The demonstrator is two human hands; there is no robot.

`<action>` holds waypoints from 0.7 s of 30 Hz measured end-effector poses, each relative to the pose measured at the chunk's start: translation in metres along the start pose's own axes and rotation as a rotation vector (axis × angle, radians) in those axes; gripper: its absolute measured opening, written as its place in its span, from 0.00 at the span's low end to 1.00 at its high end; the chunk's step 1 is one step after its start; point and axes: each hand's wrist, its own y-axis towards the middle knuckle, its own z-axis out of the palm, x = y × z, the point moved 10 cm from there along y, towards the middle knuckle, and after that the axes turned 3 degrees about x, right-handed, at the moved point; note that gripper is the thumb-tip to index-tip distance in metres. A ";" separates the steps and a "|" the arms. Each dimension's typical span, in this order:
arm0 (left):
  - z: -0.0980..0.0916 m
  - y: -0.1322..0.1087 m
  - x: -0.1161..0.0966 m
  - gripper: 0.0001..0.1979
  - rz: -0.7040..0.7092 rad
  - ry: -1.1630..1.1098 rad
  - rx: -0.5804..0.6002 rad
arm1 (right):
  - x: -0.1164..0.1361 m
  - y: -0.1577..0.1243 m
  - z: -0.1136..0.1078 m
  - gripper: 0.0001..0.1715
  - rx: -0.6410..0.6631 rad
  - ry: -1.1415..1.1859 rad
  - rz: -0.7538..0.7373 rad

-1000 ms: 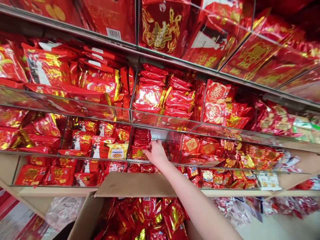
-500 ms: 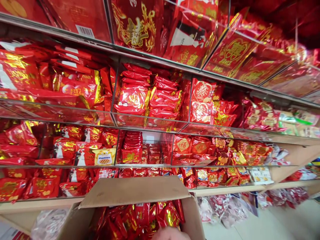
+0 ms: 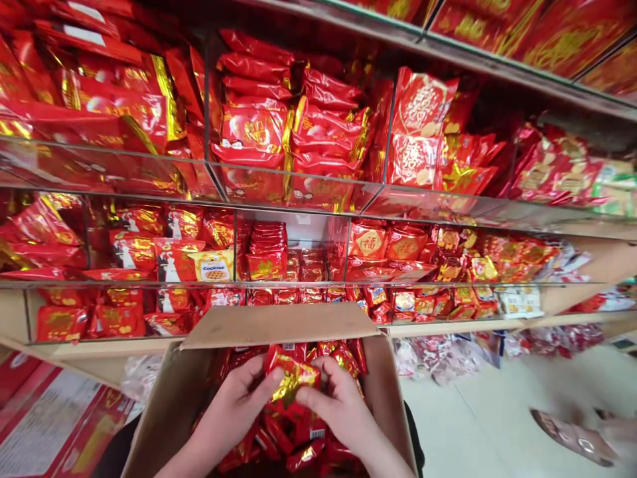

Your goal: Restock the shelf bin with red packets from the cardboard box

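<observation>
Both hands are over an open cardboard box (image 3: 393, 398) filled with small red packets (image 3: 269, 438). My left hand (image 3: 243, 388) pinches one end of a red and gold snack packet (image 3: 293, 378) between thumb and fingers. My right hand (image 3: 336, 392) grips the other end of that packet, its thumb along the lower edge. The packet lies roughly level between the hands, just above the others in the box. The box's far flap (image 3: 283, 324) stands folded outward toward the shelves.
Divided shelves with clear front lips (image 3: 298, 206) hold many red packets ahead. A yellow cookie packet (image 3: 213, 265) stands out among them. Clear plastic bags (image 3: 432, 355) lie on the floor under the bottom shelf. A person's sandalled foot (image 3: 572, 435) is at the lower right.
The view has tilted down, so the box appears higher and fuller. One blurred hand showed at the box's bottom before; now both hands are in view, holding a packet.
</observation>
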 end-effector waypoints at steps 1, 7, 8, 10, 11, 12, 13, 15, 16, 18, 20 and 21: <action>0.004 0.002 0.000 0.16 0.002 -0.046 -0.005 | 0.004 0.001 -0.003 0.14 -0.036 0.009 -0.034; -0.011 -0.001 0.013 0.19 -0.072 -0.081 -0.279 | -0.004 -0.001 -0.010 0.18 -0.184 0.128 -0.101; -0.014 -0.001 0.011 0.19 -0.053 -0.026 -0.283 | -0.007 -0.002 -0.010 0.18 -0.182 0.135 -0.093; -0.018 -0.001 0.005 0.17 0.003 0.101 -0.265 | -0.011 -0.006 -0.007 0.17 -0.143 0.091 -0.074; -0.019 -0.002 0.002 0.16 0.032 0.170 -0.247 | -0.011 -0.007 -0.004 0.14 -0.101 0.054 -0.071; -0.018 -0.002 -0.001 0.16 0.056 0.240 -0.214 | -0.011 -0.008 0.000 0.12 -0.046 0.014 -0.072; -0.015 -0.003 -0.001 0.15 0.073 0.301 -0.174 | -0.010 -0.009 0.005 0.17 0.014 -0.030 -0.077; -0.009 -0.006 0.003 0.11 0.088 0.342 -0.111 | -0.008 -0.010 0.013 0.21 0.096 -0.106 -0.089; -0.006 -0.009 0.007 0.09 0.096 0.312 -0.091 | -0.007 -0.010 0.015 0.18 0.106 -0.126 -0.091; -0.007 -0.015 0.018 0.16 0.091 0.146 -0.125 | -0.007 -0.007 0.013 0.11 0.068 -0.113 -0.081; -0.008 -0.019 0.032 0.22 0.035 0.024 -0.141 | -0.005 -0.005 0.011 0.13 0.020 -0.051 -0.066; -0.008 -0.020 0.037 0.20 0.005 0.025 -0.131 | -0.001 -0.004 0.011 0.17 0.009 -0.053 -0.063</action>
